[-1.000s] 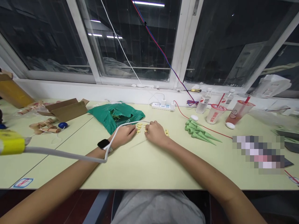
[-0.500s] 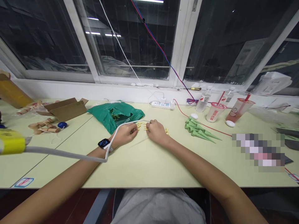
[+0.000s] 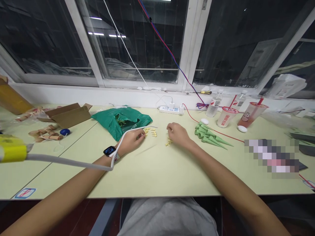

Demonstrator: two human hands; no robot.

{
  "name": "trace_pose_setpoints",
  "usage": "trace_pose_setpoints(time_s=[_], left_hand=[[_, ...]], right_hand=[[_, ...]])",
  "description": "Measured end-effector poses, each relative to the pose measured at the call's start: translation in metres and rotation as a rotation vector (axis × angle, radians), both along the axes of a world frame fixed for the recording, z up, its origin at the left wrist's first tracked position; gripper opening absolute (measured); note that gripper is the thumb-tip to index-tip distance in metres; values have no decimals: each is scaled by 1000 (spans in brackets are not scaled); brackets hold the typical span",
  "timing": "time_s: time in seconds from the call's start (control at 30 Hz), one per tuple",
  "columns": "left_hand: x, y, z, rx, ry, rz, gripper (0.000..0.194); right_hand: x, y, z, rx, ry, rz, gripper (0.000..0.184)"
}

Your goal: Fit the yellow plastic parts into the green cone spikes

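Just changed: my right hand has moved away from my left hand, out toward the green foam cones. The two were nearly touching a moment ago; now a stretch of bare table top lies between them.

What that leaves: the small yellow pieces sit in two lots, one just past my left fingertips and a smaller one right by my right hand.

Yellow pieces: flat and scattered, lying on the table top, none stacked as far as I can see. They're too small in this view to make out their exact shape.

Left hand: curled, palm down, fingertips by the larger lot. I can't tell whether it's pinching anything.

Right hand: loosely curled, fingers tipped down just above the smaller lot. Nothing shows between them, though my knuckles may hide a piece.

Left wrist: a smartwatch sits there, and a white cable runs over it.

Around me: a green plastic bag lies ahead of my left hand, a cardboard box further left, and a power strip against the wall.
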State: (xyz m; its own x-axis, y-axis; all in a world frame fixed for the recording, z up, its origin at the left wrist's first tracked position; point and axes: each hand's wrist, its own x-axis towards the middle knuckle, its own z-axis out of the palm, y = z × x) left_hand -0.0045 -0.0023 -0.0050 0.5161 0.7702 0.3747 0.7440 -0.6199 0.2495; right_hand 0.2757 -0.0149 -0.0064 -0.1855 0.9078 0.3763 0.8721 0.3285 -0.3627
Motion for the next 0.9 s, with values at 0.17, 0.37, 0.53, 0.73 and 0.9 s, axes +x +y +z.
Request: trace_pose_setpoints(time_s=[0.17, 0.37, 0.53, 0.73, 0.9], left_hand=[[14, -7, 0, 6, -36, -37, 28], [60, -32, 1, 21, 26, -193, 25], [86, -35, 1, -41, 29, -134, 30], [84, -34, -3, -90, -37, -183, 14], [78, -39, 0, -89, -84, -171, 8]], right_hand=[[61, -1, -16, -37, 307, 78, 26], [67, -18, -23, 10, 235, 169, 24], [53, -28, -20, 106, 158, 223, 21], [45, -36, -17, 157, 148, 271, 21], [24, -49, -17, 136, 126, 385, 17]])
